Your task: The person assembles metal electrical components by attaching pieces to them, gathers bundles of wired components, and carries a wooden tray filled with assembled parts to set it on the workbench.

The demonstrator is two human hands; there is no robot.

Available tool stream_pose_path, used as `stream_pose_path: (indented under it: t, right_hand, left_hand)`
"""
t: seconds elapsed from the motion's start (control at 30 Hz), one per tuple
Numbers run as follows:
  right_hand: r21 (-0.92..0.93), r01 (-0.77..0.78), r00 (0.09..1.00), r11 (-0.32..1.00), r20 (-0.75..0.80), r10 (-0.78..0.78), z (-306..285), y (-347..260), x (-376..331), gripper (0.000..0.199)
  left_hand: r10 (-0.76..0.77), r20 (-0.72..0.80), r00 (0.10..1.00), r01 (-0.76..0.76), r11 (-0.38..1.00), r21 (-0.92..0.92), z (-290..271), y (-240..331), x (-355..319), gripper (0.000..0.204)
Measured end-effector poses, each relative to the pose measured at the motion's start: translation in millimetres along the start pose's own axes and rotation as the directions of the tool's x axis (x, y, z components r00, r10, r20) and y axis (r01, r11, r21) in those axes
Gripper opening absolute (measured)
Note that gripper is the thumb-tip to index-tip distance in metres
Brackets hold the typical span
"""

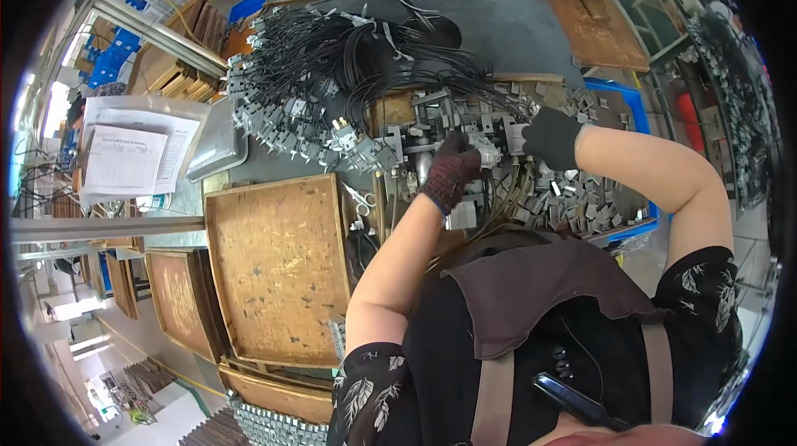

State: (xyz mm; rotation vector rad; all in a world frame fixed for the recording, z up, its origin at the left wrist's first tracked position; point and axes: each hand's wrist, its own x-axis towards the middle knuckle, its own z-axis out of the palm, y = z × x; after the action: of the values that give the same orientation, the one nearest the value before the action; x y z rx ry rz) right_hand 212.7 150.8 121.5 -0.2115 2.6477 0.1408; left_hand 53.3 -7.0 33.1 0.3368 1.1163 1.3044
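Observation:
My left hand [451,174], in a dark knitted glove, is closed on a small metal part [484,150] at a metal fixture [432,135] in the middle of the bench. My right hand [551,136], in a black glove, rests closed just to the right of it, pressed against the same small white and metal piece. Behind the fixture lies a big bundle of black wires with metal connectors [332,73]. What the right fingers grip is hidden.
A blue bin of several small grey metal parts [581,197] sits under my right arm. An empty wooden tray [278,268] lies to the left, more trays below it. Papers [133,155] lie far left, scissors [361,201] beside the tray.

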Motion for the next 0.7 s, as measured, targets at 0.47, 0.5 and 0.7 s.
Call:
stream_pose_path:
  t: [0.47,0.5,0.7]
  right_hand:
    - [0.188,0.014,0.827,0.982,-0.554,0.094,-31.0,-17.2,107.1,0.032]
    - [0.194,0.008,0.826,0.981,-0.554,0.103,-33.8,-14.8,104.1,0.032]
    - [0.443,0.167,0.887,0.881,-0.457,0.062,-37.8,-6.0,81.6,0.062]
  left_hand:
    - [0.777,0.154,0.610,-0.258,0.012,0.966,-80.9,112.8,-65.5,0.042]
    - [0.784,0.139,0.605,-0.366,0.118,0.923,-68.8,100.5,-67.2,0.044]
    - [0.616,-0.038,0.787,-0.417,0.576,0.703,-35.7,-5.7,-50.6,0.049]
